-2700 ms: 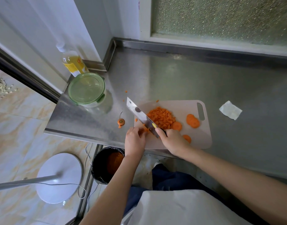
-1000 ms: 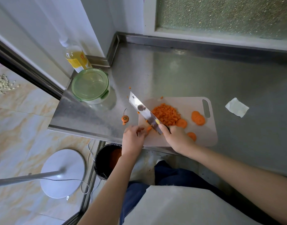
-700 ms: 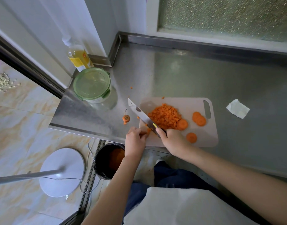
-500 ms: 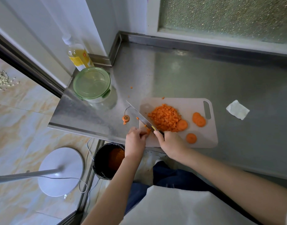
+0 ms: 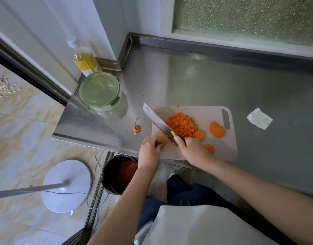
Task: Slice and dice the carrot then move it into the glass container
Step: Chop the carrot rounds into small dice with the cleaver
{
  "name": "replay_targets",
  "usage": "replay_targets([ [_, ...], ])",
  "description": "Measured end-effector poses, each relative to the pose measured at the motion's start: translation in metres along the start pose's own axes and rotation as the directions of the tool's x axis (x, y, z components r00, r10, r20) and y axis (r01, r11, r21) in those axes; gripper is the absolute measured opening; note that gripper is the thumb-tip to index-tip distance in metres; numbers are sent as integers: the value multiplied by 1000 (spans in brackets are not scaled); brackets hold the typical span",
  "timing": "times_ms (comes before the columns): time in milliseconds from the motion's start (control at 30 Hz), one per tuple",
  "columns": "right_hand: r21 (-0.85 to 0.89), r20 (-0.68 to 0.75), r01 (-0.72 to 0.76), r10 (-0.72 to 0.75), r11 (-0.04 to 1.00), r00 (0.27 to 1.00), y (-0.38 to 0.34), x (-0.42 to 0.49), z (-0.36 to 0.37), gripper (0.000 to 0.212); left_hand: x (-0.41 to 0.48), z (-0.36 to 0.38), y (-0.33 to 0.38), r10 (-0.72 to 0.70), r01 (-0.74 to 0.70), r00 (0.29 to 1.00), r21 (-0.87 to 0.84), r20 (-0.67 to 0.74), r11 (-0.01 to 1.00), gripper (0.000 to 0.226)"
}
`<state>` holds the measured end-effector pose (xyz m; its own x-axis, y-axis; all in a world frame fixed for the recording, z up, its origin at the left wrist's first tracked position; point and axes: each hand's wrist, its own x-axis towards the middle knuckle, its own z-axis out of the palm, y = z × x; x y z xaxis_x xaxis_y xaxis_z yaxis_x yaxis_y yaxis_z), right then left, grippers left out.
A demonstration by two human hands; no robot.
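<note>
- Since half a second earlier, the knife (image 5: 157, 121) had lifted off the cut: its blade then showed only as a thin edge low on the board, and now its flat side was in view again, tilted and pointing away to the left. Both hands had kept their places at the near left of the cutting board (image 5: 205, 110).
- The right hand (image 5: 192, 149) was wrapped round the knife handle, forefinger forward at the base of the blade.
- The left hand (image 5: 149, 151) had its fingers curled down, pinching a small carrot piece (image 5: 163, 141) just beside the blade.
- The diced pile (image 5: 181, 123) lay mid-board on the far side of the knife. Whole round slices (image 5: 217, 129) waited to its right, one touching the pile and one near the right wrist.
- The glass container (image 5: 106, 107) stood well apart at the counter's left corner, its green lid (image 5: 99, 90) still on, so nothing had gone in yet.
- Risks, as I judged them: the held piece was so small that the next chop could catch a fingertip if the knuckles did not guard it.
- Bits already lay scattered on the counter (image 5: 205, 82); hard chops near the board's edge could send more over the lip toward the bin (image 5: 119, 174).
- The lid must come off before any transfer.
</note>
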<state>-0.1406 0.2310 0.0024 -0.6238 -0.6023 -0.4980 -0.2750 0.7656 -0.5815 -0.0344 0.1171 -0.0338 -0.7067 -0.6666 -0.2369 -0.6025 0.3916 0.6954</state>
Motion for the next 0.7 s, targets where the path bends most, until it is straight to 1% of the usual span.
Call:
replay_targets([
  [67,9,3,-18,18,1000,1000,0,0,-4,51,2,2,2,-7,7,1000,14,1,1000,7],
  [133,8,0,-3,3,1000,1000,-1,-1,-6,51,3,2,4,-14,14,1000,30,10,999,8],
  [200,24,-25,13,-12,1000,1000,-4,-4,-9,50,3,3,4,-12,12,1000,9,11,1000,9],
  [333,108,-98,29,-19,994,995,-6,-8,-17,48,0,2,1,-5,5,1000,-42,-1,999,17],
  [433,161,-110,55,-38,985,993,-3,-9,-19,48,-2,2,2,-2,1,1000,-57,-10,998,17],
  [567,15,-43,39,-39,999,998,1,-13,-12,51,-1,3,3,20,-20,1000,-39,-17,999,15],
  [700,-46,10,48,-48,998,999,3,-15,-3,53,0,4,3,25,-25,999,16,-25,1000,10],
])
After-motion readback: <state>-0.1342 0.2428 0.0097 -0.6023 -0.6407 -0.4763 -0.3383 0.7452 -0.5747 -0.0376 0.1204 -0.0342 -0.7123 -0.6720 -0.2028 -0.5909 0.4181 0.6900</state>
